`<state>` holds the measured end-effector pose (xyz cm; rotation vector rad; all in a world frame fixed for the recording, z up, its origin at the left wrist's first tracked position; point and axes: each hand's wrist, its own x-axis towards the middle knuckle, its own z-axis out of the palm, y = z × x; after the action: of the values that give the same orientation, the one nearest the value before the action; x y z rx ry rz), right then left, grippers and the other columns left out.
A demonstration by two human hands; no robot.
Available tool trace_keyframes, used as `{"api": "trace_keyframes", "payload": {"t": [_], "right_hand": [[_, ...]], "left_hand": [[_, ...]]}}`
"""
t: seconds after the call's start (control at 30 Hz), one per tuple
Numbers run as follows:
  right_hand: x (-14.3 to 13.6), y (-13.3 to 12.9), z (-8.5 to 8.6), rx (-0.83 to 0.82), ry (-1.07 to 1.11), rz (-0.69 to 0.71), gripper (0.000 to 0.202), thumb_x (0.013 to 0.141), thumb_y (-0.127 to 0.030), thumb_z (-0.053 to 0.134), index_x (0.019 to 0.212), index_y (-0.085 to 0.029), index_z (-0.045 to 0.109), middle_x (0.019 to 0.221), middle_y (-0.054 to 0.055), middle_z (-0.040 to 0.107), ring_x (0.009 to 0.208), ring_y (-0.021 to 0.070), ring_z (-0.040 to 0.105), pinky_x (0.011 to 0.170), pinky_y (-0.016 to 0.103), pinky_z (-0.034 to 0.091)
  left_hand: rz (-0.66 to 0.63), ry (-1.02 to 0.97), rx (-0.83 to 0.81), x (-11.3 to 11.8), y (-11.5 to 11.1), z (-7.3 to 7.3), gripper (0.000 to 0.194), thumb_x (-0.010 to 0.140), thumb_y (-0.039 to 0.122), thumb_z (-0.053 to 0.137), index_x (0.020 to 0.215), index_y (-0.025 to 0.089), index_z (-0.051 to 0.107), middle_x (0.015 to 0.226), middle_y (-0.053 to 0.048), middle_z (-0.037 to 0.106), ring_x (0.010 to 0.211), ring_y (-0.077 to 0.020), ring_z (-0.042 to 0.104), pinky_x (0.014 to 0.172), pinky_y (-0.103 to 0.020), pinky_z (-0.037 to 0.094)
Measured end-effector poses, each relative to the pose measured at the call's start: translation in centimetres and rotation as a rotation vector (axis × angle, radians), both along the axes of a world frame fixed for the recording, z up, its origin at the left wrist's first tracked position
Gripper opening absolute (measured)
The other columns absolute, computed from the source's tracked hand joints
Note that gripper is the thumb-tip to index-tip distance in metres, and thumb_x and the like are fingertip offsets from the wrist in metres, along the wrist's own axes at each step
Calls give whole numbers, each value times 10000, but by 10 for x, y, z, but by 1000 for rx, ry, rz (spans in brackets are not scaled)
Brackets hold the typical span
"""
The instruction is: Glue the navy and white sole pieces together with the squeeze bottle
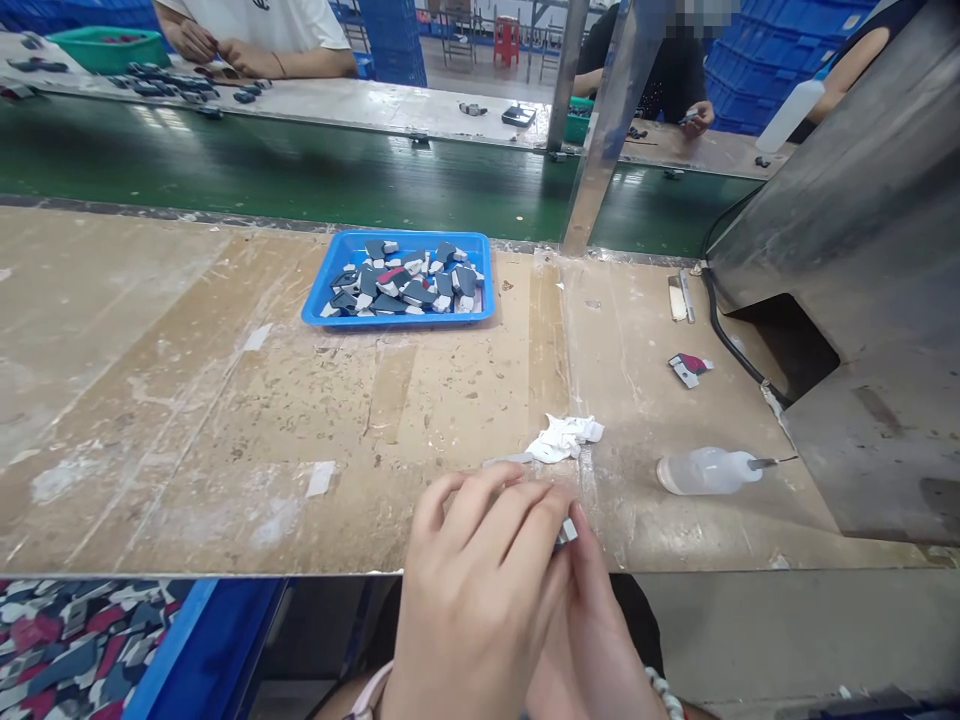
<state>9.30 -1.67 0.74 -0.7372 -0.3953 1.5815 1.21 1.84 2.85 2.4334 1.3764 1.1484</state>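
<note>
My left hand (pixel 480 560) is folded over my right hand (pixel 592 620) at the table's front edge, the fingers of both closed together. A small grey-and-white plastic part (pixel 567 533) pokes out between them, and most of it is hidden by the fingers. Just beyond my fingertips lies a crumpled white cloth (pixel 564 438), with the end of a thin flat tool (pixel 510 460) beside it. Farther back, a blue tray (pixel 397 321) holds many similar dark grey and white parts, a few with red.
At right lie a clear squeeze bottle (pixel 705 471) on its side, a red-and-grey part (pixel 688 369) and a utility knife (pixel 681 297). A metal housing (pixel 862 300) bounds that side. Below left is a blue crate (pixel 184 640) of parts. People sit beyond the green conveyor (pixel 300 170).
</note>
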Motion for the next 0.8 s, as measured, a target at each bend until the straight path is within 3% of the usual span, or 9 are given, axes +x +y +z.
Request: {"api": "trace_keyframes", "payload": {"t": [0.1,0.23,0.47,0.6,0.8], "right_hand": [[6,3,3,-22,269,99,415,1046,-481,457,1227,-223,728,1258,-3,739,1291,52,598,1052,99,455],[8,6,-6,-53,619,202,372,927,-476,687,1206,-232,725,1217,-70,751,1272,40,619,1048,79,459],[6,8,-6,-96,617,173,381,872,-443,758,1160,-195,734,1161,-77,767,1170,32,683,964,72,514],[8,9,-3,-47,692,215,310,911,-363,729,1167,-188,726,1176,-91,759,1150,-12,680,961,26,483],[9,8,-5,-55,720,214,270,888,-377,753,1114,-229,753,1149,-54,779,1143,4,689,998,60,483]], "left_hand": [[3,25,-13,-1,0,-1,137,936,140,635,1042,172,718,1040,-4,769,1053,-234,662,962,-399,396],[15,13,-24,0,0,-1,135,956,166,622,1062,167,707,1053,-7,760,1054,-222,643,972,-393,385],[31,20,0,0,0,0,148,976,201,595,1080,144,684,1053,-32,750,1084,-240,604,965,-396,385],[62,54,-4,-3,-2,-2,164,978,227,596,1088,154,694,1076,-33,752,1134,-260,586,975,-408,384],[101,51,11,-3,-5,-8,137,973,261,628,901,176,707,1058,-35,759,1145,-267,608,983,-414,394]]}}
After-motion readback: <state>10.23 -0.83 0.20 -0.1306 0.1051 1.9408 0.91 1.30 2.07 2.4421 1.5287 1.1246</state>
